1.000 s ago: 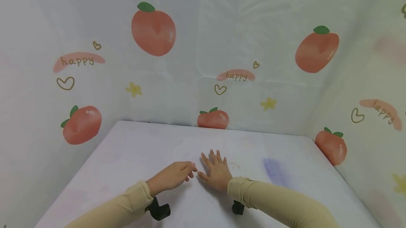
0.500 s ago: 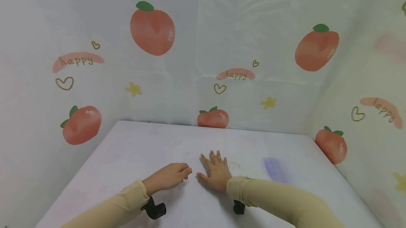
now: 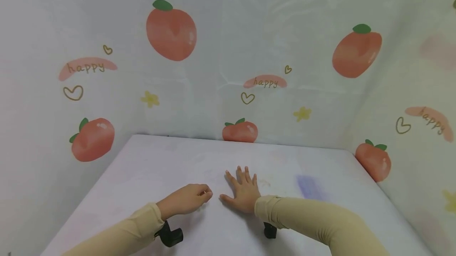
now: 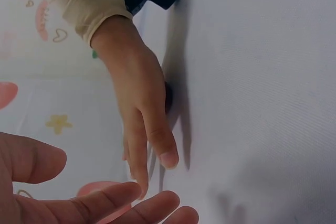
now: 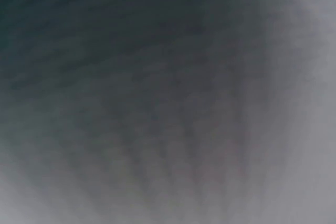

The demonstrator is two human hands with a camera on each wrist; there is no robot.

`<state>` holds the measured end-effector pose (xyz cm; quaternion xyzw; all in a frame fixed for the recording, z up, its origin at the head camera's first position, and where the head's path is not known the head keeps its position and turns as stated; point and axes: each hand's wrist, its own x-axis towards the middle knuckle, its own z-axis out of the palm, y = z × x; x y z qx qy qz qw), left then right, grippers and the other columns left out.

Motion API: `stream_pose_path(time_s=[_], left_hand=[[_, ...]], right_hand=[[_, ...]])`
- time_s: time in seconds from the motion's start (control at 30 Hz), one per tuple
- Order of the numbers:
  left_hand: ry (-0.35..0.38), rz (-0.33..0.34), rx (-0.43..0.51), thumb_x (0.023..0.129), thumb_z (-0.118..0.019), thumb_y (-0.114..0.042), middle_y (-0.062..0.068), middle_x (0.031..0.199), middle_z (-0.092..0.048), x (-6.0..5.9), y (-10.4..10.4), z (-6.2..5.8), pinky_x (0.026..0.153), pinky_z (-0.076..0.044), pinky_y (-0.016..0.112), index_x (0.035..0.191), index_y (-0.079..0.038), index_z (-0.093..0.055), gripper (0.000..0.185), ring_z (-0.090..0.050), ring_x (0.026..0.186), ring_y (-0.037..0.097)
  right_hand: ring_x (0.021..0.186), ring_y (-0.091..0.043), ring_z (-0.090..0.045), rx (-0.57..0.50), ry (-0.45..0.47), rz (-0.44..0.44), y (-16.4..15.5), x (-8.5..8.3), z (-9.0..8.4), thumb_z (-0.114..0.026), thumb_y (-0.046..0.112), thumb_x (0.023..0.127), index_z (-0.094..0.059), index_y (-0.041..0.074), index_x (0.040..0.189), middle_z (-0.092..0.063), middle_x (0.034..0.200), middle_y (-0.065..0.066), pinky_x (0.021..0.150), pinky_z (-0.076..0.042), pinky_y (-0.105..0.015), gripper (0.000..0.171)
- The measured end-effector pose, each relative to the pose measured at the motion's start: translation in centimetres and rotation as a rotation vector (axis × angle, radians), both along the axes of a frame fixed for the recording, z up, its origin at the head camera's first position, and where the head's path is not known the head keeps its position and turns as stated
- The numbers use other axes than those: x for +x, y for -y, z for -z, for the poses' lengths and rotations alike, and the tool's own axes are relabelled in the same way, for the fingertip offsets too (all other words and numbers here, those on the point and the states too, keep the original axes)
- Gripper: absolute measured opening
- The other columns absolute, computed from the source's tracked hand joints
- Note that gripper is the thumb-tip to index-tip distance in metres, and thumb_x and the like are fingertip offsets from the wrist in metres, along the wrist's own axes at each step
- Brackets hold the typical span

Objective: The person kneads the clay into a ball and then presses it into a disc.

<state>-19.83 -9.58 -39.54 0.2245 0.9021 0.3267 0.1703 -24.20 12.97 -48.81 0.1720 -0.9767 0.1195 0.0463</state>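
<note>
My left hand (image 3: 183, 199) hovers above the white table (image 3: 153, 161), its fingers loosely bent and nothing held. To its right, my right hand (image 3: 244, 194) lies palm down with fingers spread wide on the tabletop. A small gap separates the two hands in the head view. In the left wrist view, the left hand's thumb and fingers (image 4: 100, 203) reach in from the lower left, relaxed. Behind them the right hand (image 4: 139, 85) appears side on, close to the cloth. The right wrist view is too dark and blurred to make out anything.
A black wrist-worn device (image 3: 171, 237) sticks out below the left sleeve; another black device (image 3: 270, 231) sits below the right. A bluish smudge (image 3: 310, 187) marks the table to the right. A white curtain (image 3: 213, 42) printed with peaches surrounds the table's back and sides.
My left hand has drifted slightly left, away from the right hand, which stays spread in nearly the same place.
</note>
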Motion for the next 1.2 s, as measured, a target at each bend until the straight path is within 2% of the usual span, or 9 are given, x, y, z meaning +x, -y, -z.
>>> stream_pose_path(time_s=[0.17,0.4,0.67,0.83,1.2], left_hand=[[-0.014,0.011,0.002,0.101,-0.048,-0.030,0.005,0.097,-0.067,0.12,0.28,-0.23,0.074,-0.050,0.044,0.115,-0.006,-0.065,0.032,-0.058,0.078,0.014],[-0.007,0.009,-0.007,0.101,-0.048,-0.029,0.004,0.099,-0.067,0.26,0.24,-0.26,0.075,-0.051,0.045,0.114,-0.006,-0.066,0.032,-0.058,0.080,0.014],[-0.028,0.028,-0.015,0.101,-0.048,-0.030,0.008,0.104,-0.068,-0.03,0.04,-0.24,0.076,-0.052,0.046,0.114,-0.006,-0.066,0.033,-0.061,0.084,0.016],[-0.030,0.031,-0.022,0.101,-0.048,-0.031,0.007,0.105,-0.068,-0.06,-0.02,-0.36,0.078,-0.052,0.047,0.113,-0.007,-0.066,0.033,-0.061,0.087,0.017],[-0.022,0.026,-0.028,0.101,-0.048,-0.029,0.006,0.103,-0.067,0.11,0.05,-0.47,0.078,-0.051,0.047,0.111,-0.008,-0.066,0.030,-0.060,0.088,0.018]], right_hand=[[0.146,-0.046,-0.012,-0.006,-0.006,-0.002,0.03,0.04,0.02,-0.049,0.076,0.082,-0.031,0.028,0.152,-0.023,0.158,-0.021,0.110,-0.013,-0.071,0.087],[0.147,-0.045,-0.009,0.022,0.000,0.004,0.01,0.12,0.43,-0.046,0.081,0.079,-0.029,0.034,0.152,-0.020,0.160,-0.018,0.107,-0.010,-0.074,0.089],[0.148,-0.043,-0.003,0.071,0.031,0.026,0.24,0.03,0.11,-0.044,0.084,0.077,-0.025,0.040,0.152,-0.015,0.161,-0.015,0.105,-0.006,-0.078,0.090],[0.148,-0.043,-0.003,0.100,0.051,0.036,0.17,-0.25,0.01,-0.042,0.086,0.076,-0.025,0.041,0.152,-0.016,0.161,-0.015,0.104,-0.006,-0.078,0.090],[0.148,-0.043,-0.001,0.069,0.076,0.044,0.33,-0.25,0.06,-0.043,0.087,0.074,-0.023,0.041,0.152,-0.013,0.162,-0.015,0.104,-0.003,-0.079,0.093]])
